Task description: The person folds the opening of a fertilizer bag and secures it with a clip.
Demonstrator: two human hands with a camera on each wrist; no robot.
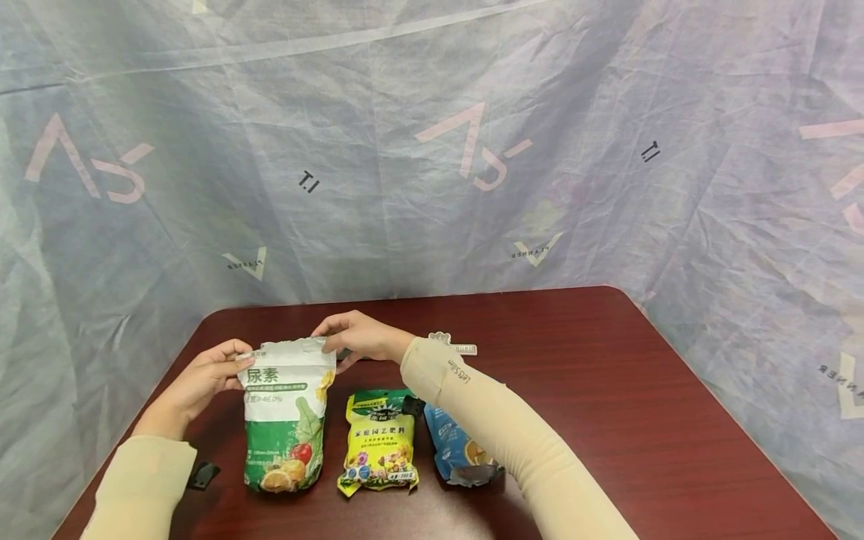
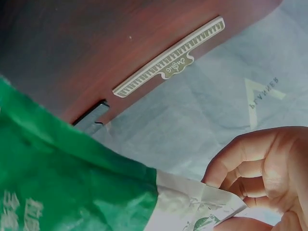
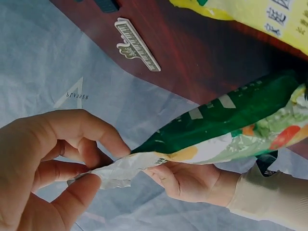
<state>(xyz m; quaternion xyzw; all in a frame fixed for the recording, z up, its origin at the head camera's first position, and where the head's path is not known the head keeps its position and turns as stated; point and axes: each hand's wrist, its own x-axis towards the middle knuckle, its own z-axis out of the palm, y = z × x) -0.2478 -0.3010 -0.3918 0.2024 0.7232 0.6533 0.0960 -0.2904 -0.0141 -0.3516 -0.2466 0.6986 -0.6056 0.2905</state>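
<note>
A white and green fertilizer bag (image 1: pixel 283 431), printed with vegetables and fruit, stands upright at the left of the table. My left hand (image 1: pixel 205 377) pinches its top left corner between thumb and fingers. At the top right corner my right hand (image 1: pixel 367 337) pinches the white edge, as the right wrist view also shows on the bag (image 3: pixel 207 137). The bag's top edge looks flat and drawn together between the hands. Just right of it lies a yellow and green fertilizer bag (image 1: pixel 380 442). A blue bag (image 1: pixel 454 442) lies partly hidden under my right forearm.
A pale ruler-like clip (image 1: pixel 463 349) with a decorated top lies toward the back of the dark red table (image 1: pixel 594 390), beyond my right forearm. In the left wrist view a dark flat object (image 2: pixel 91 115) sits near it. Grey printed cloth (image 1: pixel 405 225) hangs around the table.
</note>
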